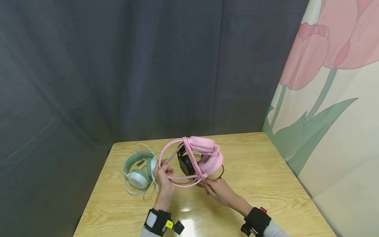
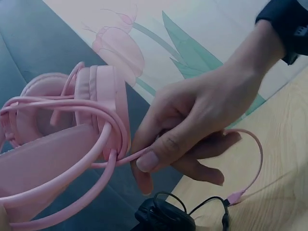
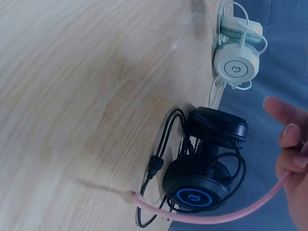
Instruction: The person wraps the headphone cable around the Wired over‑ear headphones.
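My left hand [image 1: 164, 180] grips the headband of a pair of pink headphones [image 1: 212, 164], held up above the table. Their pink cable is wound several times around the headband and ear cups. With thumb and fingers, my right hand [image 1: 219, 191] pinches a stretch of this pink cable [image 2: 260, 154] close beside the bundle. The loose end hangs below that hand in a curve, tipped by a pink plug [image 2: 234, 197]. Behind the pink pair, black headphones [image 3: 195, 185] lie on the table, partly hidden in the head view.
Mint-and-white headphones [image 1: 138, 178] with a white cable lie on the wooden table [image 1: 251, 164], left of my left hand. The black pair's cable [image 3: 166, 139] is looped beside it. A dark curtain [image 1: 177, 65] stands behind the table, and a tulip-printed wall [image 1: 334, 138] on the right.
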### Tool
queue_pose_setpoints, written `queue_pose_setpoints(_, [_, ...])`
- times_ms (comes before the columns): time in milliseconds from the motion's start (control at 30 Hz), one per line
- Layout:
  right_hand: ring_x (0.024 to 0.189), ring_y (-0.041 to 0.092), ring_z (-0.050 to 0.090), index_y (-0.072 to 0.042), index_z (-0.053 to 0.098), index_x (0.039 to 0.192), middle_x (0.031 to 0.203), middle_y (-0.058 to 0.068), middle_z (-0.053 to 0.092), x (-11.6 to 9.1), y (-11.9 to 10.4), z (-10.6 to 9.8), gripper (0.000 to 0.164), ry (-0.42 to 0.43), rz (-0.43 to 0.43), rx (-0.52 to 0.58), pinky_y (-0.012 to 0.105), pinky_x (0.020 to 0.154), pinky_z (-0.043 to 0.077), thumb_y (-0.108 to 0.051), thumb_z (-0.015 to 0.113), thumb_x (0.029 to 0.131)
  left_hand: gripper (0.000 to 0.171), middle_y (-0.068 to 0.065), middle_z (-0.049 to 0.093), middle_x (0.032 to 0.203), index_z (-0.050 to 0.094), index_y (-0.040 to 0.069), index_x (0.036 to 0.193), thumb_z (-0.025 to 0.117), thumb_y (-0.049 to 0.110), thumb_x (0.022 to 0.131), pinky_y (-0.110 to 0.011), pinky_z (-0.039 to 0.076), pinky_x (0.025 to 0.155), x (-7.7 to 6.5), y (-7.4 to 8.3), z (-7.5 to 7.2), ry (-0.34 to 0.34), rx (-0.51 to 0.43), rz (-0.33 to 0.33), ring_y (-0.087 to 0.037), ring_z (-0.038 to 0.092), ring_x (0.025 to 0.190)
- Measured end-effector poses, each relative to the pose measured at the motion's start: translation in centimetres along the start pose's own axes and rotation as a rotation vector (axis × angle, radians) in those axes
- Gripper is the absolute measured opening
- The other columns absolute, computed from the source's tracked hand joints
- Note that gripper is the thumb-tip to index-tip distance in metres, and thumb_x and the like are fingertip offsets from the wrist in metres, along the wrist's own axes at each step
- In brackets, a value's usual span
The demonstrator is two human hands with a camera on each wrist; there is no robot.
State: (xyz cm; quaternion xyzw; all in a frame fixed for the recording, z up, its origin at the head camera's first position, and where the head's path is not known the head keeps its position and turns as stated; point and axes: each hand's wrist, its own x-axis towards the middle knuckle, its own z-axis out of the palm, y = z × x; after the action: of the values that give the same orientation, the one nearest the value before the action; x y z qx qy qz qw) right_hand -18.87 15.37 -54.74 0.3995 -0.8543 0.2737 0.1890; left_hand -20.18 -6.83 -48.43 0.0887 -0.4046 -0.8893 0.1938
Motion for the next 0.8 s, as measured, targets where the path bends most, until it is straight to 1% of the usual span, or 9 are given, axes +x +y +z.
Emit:
queue_pose_setpoints(100, [0.053,-0.009,0.040,-0.019,0.062,0.087,0.061,-0.019,0.047,-0.1,0.0,-0.2,0.012,-0.015,0.004,-0.021,0.014,0.048,0.037,-0.010,0.061,0.096,0.024,-0.001,0.038,0.056,0.055,-0.006,0.084,0.042,-0.014,0.067,-0.022,0.023,0.044,-0.1,-0.2,-0.3,0.042,0.057,0.005,-0.009,0.029,0.044])
queue_pose_setpoints(200, [0.052,-0.008,0.034,-0.018,0.066,0.092,0.062,-0.021,0.040,-0.4,0.2,-0.5,0.007,-0.044,0.011,-0.049,0.014,0.047,0.033,-0.013,0.062,0.096,0.025,-0.002,0.042,0.058,0.059,-0.006,0.085,0.044,-0.014,0.066,-0.022,0.027,0.044,0.0,-0.3,-0.5,0.070,0.116,0.041,-0.010,0.033,0.046])
queue_pose_setpoints(267, [0.053,-0.007,0.033,-0.018,0.069,0.098,0.063,-0.020,0.042,-0.7,0.3,-0.8,0.006,-0.054,0.014,-0.060,0.015,0.047,0.034,-0.015,0.064,0.096,0.027,-0.002,0.043,0.060,0.061,-0.008,0.087,0.044,-0.014,0.067,-0.022,0.029,0.044,0.0,-0.3,-0.5,0.083,0.143,0.066,-0.010,0.036,0.047])
queue_pose_setpoints(433, [0.052,-0.009,0.029,-0.019,0.068,0.095,0.063,-0.022,0.040,-1.1,0.7,-1.1,0.005,-0.074,0.019,-0.063,0.013,0.047,0.030,-0.016,0.064,0.096,0.030,-0.002,0.043,0.060,0.060,-0.016,0.092,0.045,-0.014,0.066,-0.020,0.029,0.044,0.1,-0.2,-0.5,0.105,0.164,0.086,-0.010,0.036,0.047])
queue_pose_setpoints(533, [0.052,-0.009,0.027,-0.019,0.067,0.092,0.061,-0.022,0.035,-1.1,0.7,-1.4,0.006,-0.088,0.017,-0.063,0.012,0.046,0.028,-0.017,0.063,0.097,0.029,-0.002,0.044,0.059,0.061,-0.017,0.090,0.045,-0.014,0.065,-0.021,0.029,0.044,0.1,-0.3,-0.5,0.107,0.176,0.093,-0.010,0.036,0.046])
queue_pose_setpoints(567, [0.052,-0.009,0.028,-0.019,0.068,0.093,0.061,-0.022,0.038,-1.0,0.7,-1.4,0.006,-0.092,0.014,-0.066,0.012,0.046,0.029,-0.018,0.063,0.097,0.029,-0.003,0.045,0.059,0.061,-0.017,0.089,0.045,-0.014,0.065,-0.021,0.030,0.044,0.1,-0.4,-0.5,0.106,0.183,0.097,-0.010,0.036,0.047])
queue_pose_setpoints(633, [0.053,-0.009,0.032,-0.018,0.070,0.096,0.064,-0.020,0.048,-0.9,0.7,-1.6,0.008,-0.105,0.007,-0.069,0.013,0.047,0.034,-0.019,0.063,0.097,0.026,-0.003,0.047,0.059,0.061,-0.015,0.087,0.046,-0.015,0.066,-0.021,0.031,0.045,0.2,-0.5,-0.6,0.106,0.199,0.099,-0.011,0.037,0.047])
queue_pose_setpoints(700, [0.055,-0.010,0.037,-0.016,0.073,0.099,0.069,-0.016,0.060,-1.0,0.8,-1.8,0.010,-0.117,0.000,-0.081,0.013,0.049,0.038,-0.019,0.063,0.097,0.024,-0.004,0.051,0.061,0.062,-0.012,0.084,0.046,-0.016,0.066,-0.021,0.031,0.045,0.3,-0.5,-0.7,0.110,0.213,0.107,-0.011,0.037,0.048])
queue_pose_setpoints(800, [0.057,-0.009,0.040,-0.014,0.075,0.106,0.080,-0.012,0.069,-1.1,1.0,-2.4,0.015,-0.124,0.000,-0.106,0.014,0.050,0.040,-0.018,0.067,0.094,0.024,-0.004,0.053,0.061,0.062,-0.011,0.082,0.046,-0.016,0.065,-0.020,0.031,0.044,0.4,-0.4,-0.8,0.124,0.227,0.123,-0.010,0.037,0.047])
